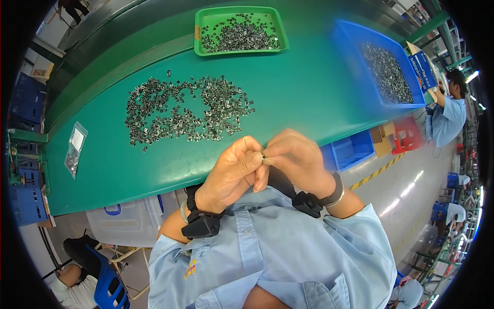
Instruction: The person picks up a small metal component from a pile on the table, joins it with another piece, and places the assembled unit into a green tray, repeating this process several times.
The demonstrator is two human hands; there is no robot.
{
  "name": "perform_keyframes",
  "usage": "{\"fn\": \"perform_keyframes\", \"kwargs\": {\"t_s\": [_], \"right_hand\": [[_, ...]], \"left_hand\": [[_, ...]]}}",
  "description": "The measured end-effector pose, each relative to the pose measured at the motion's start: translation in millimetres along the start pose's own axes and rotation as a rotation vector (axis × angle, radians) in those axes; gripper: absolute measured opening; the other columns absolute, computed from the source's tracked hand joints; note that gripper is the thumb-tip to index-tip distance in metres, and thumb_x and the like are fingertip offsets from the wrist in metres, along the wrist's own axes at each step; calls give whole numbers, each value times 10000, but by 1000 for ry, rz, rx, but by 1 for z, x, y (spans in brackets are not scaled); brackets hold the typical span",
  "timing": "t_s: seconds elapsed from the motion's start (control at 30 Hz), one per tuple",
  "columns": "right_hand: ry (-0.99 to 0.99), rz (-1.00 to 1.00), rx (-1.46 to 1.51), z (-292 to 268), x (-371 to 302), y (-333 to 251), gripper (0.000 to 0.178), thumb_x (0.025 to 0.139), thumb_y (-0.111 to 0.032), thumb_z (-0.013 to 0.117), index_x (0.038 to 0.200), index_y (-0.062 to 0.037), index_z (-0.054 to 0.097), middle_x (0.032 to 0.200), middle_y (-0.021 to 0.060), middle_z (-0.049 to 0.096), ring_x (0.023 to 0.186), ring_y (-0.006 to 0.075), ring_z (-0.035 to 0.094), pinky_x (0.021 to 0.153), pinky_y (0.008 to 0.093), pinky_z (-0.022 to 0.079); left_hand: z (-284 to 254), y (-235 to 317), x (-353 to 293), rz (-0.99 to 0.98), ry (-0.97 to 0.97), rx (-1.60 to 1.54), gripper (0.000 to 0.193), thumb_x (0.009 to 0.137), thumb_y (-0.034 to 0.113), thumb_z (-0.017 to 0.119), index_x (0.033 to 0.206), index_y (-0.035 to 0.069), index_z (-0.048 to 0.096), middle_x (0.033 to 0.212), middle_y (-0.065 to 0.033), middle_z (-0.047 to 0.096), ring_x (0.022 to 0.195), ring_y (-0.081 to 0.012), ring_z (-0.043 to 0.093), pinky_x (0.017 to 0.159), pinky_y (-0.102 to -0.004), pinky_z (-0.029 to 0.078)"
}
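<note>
Close in front of my chest, at the near edge of the green table, my left hand (234, 170) and my right hand (298, 154) meet fingertip to fingertip. Between their pinched thumbs and forefingers is a small shiny metal part (263, 157), mostly covered by the fingers. The fingers of my right hand are slightly blurred. Beyond my hands, a loose spread of small metal parts (221, 105) lies on the green tabletop (288, 92). They look like tiny square silver and black pieces.
A green tray (242, 51) with similar parts stands at the back. At the right, a blue bin (355, 56) holds many more. A clear plastic bag (76, 149) lies far left. Below the table are an empty-looking blue crate (350, 152) and a co-worker's blue sleeve (447, 123) farther right.
</note>
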State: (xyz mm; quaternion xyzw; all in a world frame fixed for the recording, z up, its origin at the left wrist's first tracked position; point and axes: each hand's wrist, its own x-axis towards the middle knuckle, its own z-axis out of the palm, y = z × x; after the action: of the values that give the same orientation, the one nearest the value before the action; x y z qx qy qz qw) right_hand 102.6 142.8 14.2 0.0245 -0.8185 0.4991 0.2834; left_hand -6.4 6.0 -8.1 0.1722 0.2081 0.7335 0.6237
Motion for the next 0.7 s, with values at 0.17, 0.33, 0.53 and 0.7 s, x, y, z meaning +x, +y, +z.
{"fn": "perform_keyframes", "kwargs": {"t_s": [0.17,0.33,0.53,0.7], "right_hand": [[6,90,62,1,16,3,152,775,18,679,890,-32,595,848,63,610,751,169,593,656,285,476],[50,370,139,-22,86,34,98,874,-97,615,927,-17,593,850,34,601,747,106,580,687,255,473],[61,350,-225,-47,166,47,162,885,-161,605,951,-13,601,844,17,611,747,98,579,720,246,467],[4,423,124,-28,121,42,134,873,-142,616,941,-26,608,849,12,609,751,104,582,725,247,465]], "left_hand": [[1,15,2,12,59,39,149,961,215,506,994,70,493,714,-60,562,553,-157,527,503,-283,417],[-10,27,2,121,249,99,182,986,226,442,1030,54,482,721,-58,531,550,-149,503,502,-290,412],[-16,31,-3,159,237,16,154,988,189,428,1031,52,484,724,-61,535,549,-144,499,508,-292,415],[-18,32,-5,132,236,15,159,974,207,482,1004,51,497,712,-48,542,579,-129,521,527,-257,434]]}}
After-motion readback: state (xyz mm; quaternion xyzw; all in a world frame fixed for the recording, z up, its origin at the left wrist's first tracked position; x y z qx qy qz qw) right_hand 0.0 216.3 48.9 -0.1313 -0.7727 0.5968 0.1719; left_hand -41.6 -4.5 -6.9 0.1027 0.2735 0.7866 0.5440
